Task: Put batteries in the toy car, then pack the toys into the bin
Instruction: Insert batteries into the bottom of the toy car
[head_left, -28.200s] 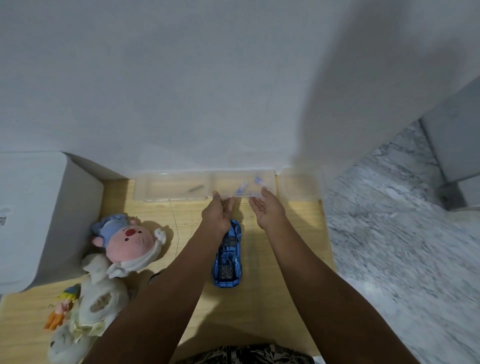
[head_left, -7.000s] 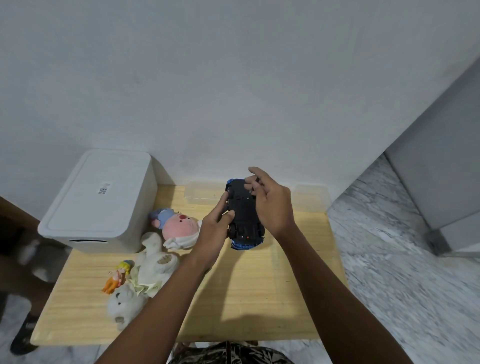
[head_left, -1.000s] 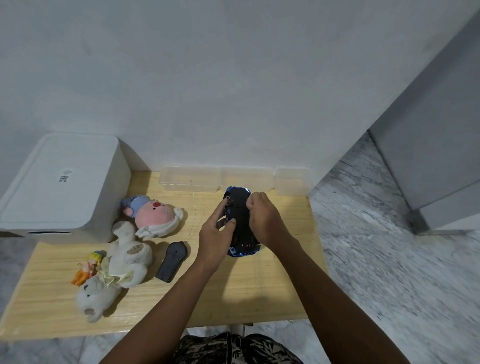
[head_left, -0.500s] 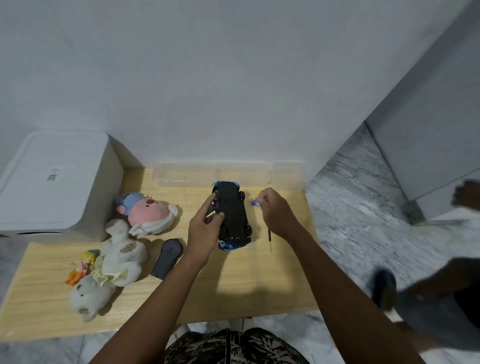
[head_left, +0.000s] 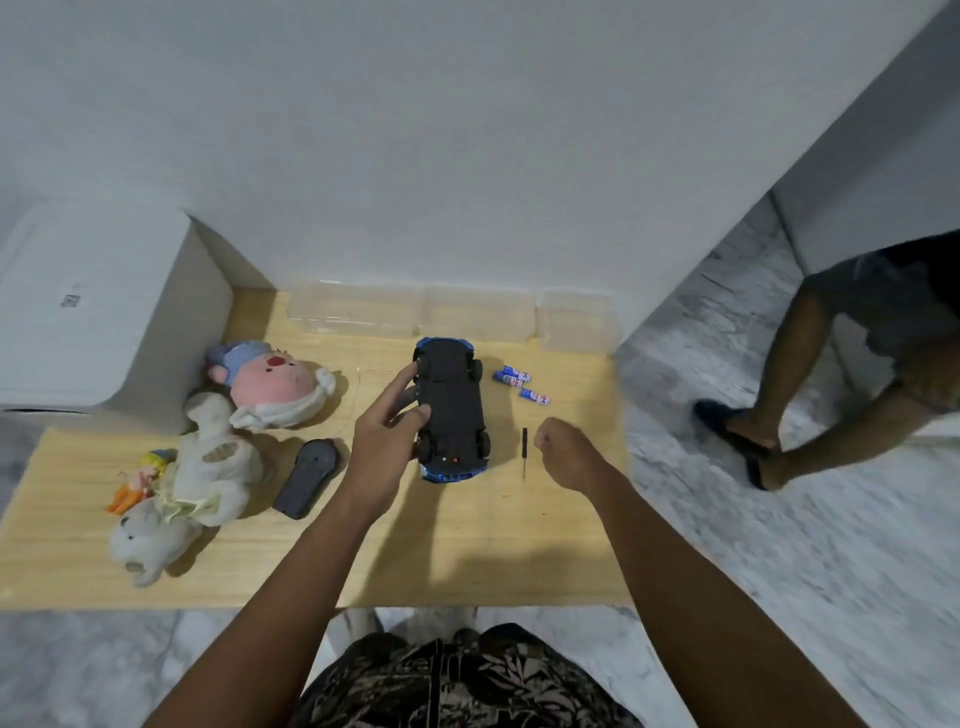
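The blue toy car (head_left: 451, 410) lies upside down on the wooden table (head_left: 467, 545), its black underside up. My left hand (head_left: 387, 441) grips its left side, thumb on the chassis. My right hand (head_left: 563, 449) hovers to the car's right with fingers curled and nothing in it. A small black screwdriver (head_left: 524, 451) lies just left of that hand. Three blue batteries (head_left: 519, 383) lie on the table beyond it. The white lidded bin (head_left: 98, 317) stands at the back left.
A pink plush (head_left: 272, 382), a white plush (head_left: 200, 478), a small orange doll (head_left: 137, 480) and a dark remote (head_left: 306, 478) lie left of the car. Clear plastic boxes (head_left: 452, 317) line the wall. Another person's legs (head_left: 810, 374) stand on the marble floor at right.
My right hand has let go of the batteries and screwdriver, which now lie on the table, and pulled back. The left hand keeps the car. A person has stepped in at right.
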